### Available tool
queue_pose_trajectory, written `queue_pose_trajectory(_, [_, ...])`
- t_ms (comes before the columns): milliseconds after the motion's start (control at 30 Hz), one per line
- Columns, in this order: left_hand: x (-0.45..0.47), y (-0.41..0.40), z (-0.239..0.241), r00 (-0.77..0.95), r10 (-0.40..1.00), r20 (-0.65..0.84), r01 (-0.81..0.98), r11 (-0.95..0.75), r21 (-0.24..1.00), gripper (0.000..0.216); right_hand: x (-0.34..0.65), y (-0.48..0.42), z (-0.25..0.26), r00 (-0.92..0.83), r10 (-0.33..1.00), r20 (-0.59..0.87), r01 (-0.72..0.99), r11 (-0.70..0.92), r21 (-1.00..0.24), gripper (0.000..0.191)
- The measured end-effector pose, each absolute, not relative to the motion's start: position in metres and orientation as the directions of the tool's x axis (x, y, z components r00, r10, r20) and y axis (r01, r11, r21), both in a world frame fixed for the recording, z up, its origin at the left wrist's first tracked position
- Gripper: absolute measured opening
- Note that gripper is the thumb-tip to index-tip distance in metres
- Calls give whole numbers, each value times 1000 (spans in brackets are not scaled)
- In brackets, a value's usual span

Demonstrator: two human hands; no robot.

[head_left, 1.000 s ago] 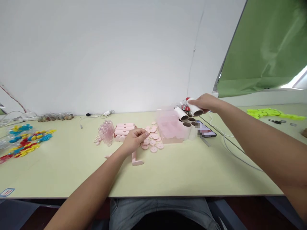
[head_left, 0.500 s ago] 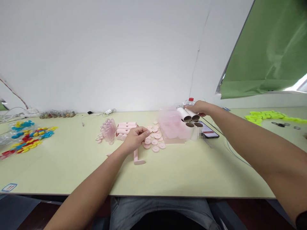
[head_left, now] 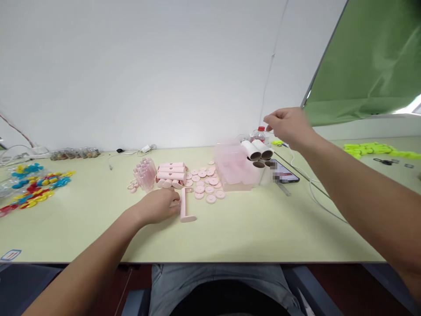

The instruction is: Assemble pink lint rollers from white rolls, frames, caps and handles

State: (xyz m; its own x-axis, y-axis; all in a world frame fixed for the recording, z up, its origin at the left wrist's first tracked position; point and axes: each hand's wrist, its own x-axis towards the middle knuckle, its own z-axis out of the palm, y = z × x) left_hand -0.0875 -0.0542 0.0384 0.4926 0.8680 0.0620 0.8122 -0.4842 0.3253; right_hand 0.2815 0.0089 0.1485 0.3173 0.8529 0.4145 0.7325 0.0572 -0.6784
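Note:
On the table left of centre, my left hand [head_left: 159, 206] is lowered with bent fingers around the left edge of a pale pink bracket [head_left: 183, 206]. Its fingertips meet the upright part, and part of what lies under the palm is hidden. My right hand [head_left: 289, 126] is raised above white cardboard tubes [head_left: 258, 150], apart from them. The fingers hang loosely bent, with nothing visible between them. The tubes rest on or beside a translucent pink box [head_left: 235, 169]. Between box and bracket lie several pink discs [head_left: 209, 189]. Pink rollers [head_left: 171, 171] are stacked behind my left hand.
Clear pink tubes [head_left: 144, 173] stand left of the rollers. A red-capped bottle [head_left: 259, 134], a phone [head_left: 286, 172] and a cable [head_left: 312, 193] are at the right. Colourful plastic pieces [head_left: 39, 188] lie far left; neon yellow strips [head_left: 371, 148] lie far right.
My right hand has let go of the cardboard tubes and risen up and right. My left hand has moved from above the discs down and left to the bracket.

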Motion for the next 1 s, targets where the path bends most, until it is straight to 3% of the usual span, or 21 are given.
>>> queue_pose_trajectory(133, [-89,-59,28,528,849,14,835,-522,173,22,231,-34,128,22,904,428,651,312,-692,18])
queue_pose_trajectory(200, [-89,-62,28,569,822,36,810,-567,150,22,208,-49,108,-134,937,322,609,334,-719,21])
queue_pose_trajectory(300, [-82,-73,34,596,783,176,755,-622,210,21,181,-62,72,-413,910,-36,489,188,-852,28])
queue_pose_trajectory(400, [-70,-89,40,605,738,299,654,-675,342,22,163,-72,40,-583,793,-176,248,-32,-968,33])
queue_pose_trajectory(500, [-60,-102,39,592,730,342,561,-678,476,19,152,-80,23,-672,720,-172,-9,-240,-971,44])
queue_pose_trajectory(633, [-58,-109,23,491,796,353,515,-592,620,18,150,-86,17,-688,708,-160,-181,-380,-907,41])
queue_pose_trajectory(833, [-60,-113,-6,457,774,439,303,-599,741,25,152,-94,19,-891,427,-154,-104,-523,-846,37])
queue_pose_trajectory(900, [-60,-115,-9,445,796,411,251,-551,796,28,149,-96,22,-893,427,-143,-101,-498,-861,39])
queue_pose_trajectory(1000, [-60,-118,-6,462,830,311,261,-462,847,27,140,-99,30,-832,544,-109,-108,-351,-930,37])
